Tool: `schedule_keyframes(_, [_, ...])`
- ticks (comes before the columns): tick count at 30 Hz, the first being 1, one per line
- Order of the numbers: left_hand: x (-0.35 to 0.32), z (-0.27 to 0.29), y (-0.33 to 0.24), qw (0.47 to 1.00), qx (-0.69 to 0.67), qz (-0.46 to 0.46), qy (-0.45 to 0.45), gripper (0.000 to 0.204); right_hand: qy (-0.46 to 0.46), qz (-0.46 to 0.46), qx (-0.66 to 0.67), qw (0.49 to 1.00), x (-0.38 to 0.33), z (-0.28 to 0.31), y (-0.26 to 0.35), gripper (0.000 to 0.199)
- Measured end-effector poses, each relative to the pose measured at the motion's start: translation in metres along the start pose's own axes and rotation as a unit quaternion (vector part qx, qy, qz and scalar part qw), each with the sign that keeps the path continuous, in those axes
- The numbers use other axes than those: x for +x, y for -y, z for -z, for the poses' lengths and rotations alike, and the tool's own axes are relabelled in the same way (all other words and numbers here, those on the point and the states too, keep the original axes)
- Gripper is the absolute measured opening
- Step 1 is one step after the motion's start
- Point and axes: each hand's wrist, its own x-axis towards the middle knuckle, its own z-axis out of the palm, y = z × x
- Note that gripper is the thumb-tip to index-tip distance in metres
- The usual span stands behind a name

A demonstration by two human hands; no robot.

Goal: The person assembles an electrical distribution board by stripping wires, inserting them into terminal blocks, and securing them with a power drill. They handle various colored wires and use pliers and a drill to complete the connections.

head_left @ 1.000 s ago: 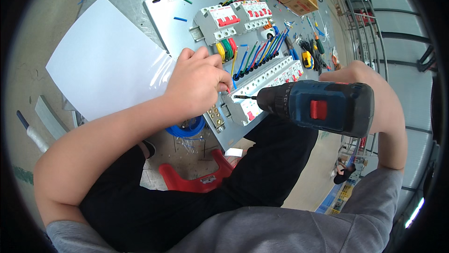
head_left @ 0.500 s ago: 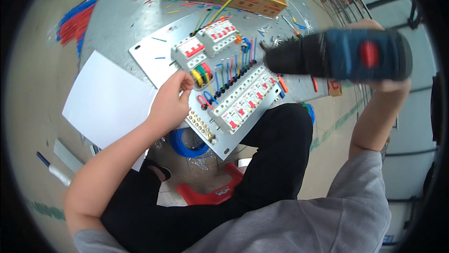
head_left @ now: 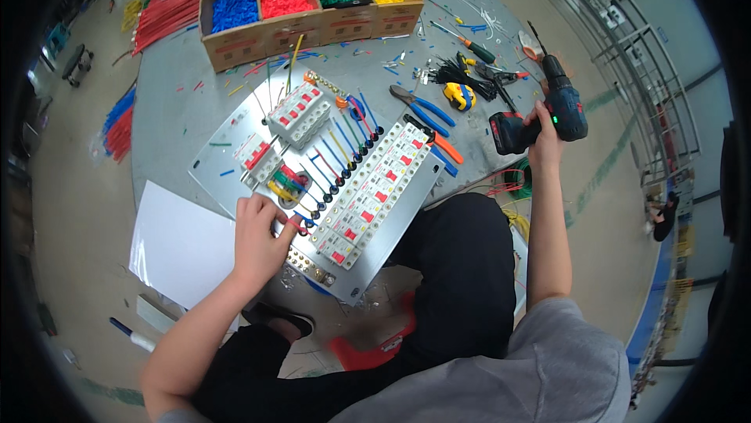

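My right hand [head_left: 545,135] is wrapped round the handle of a dark blue cordless drill [head_left: 566,110], held up at the right with its bit pointing up and away from me. My left hand [head_left: 262,237] is at the near left of a metal mounting plate [head_left: 227,161]. Its fingers are curled beside short red and blue wires; whatever lies between them is hidden. A row of white circuit breakers [head_left: 377,198] with red switches runs along the plate's right side. Coloured wires [head_left: 338,149] stand up from black-ringed holes beside it. Two more breaker blocks [head_left: 300,115] sit farther back.
A cardboard box [head_left: 270,39] of blue, red, green and yellow sleeves stands at the back. Right of the plate lie blue-handled pliers [head_left: 426,106], a yellow tape measure [head_left: 459,96], black cable ties [head_left: 461,76] and a screwdriver [head_left: 479,50]. White paper [head_left: 180,247] lies at left.
The drill has swung from across the plate's right side out to the right, its bit now pointing away. My left hand has moved down to the wires. The view has shifted, showing more of the box.
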Motion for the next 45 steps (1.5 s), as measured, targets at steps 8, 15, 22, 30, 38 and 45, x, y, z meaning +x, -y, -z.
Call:
schedule_keyframes(8, [-0.001,-0.002,-0.014,0.996,0.083,0.037,0.015,0.029,-0.011,-0.008,-0.051,0.999,0.01,0.008,-0.064,0.023])
schedule_keyframes(15, [-0.016,-0.016,-0.034,0.971,0.172,0.152,-0.069,0.032,0.027,-0.04,-0.084,0.995,0.016,0.006,-0.067,0.037])
schedule_keyframes(22, [-0.023,-0.054,-0.042,0.957,0.097,0.19,-0.198,0.024,0.141,-0.087,-0.197,0.966,0.011,0.059,-0.077,0.053])
schedule_keyframes(30, [-0.047,-0.047,-0.032,0.957,0.058,0.136,-0.248,0.015,0.268,-0.112,-0.462,0.838,-0.058,0.038,0.03,0.05])
schedule_keyframes(38, [-0.055,-0.035,-0.047,0.96,0.049,0.16,-0.223,0.022,0.581,0.239,-0.409,0.662,-0.159,-0.14,0.132,0.062])
schedule_keyframes(45, [-0.098,-0.037,-0.068,0.989,0.078,0.066,-0.107,0.062,0.746,0.322,-0.352,0.464,-0.185,-0.21,0.068,0.087])
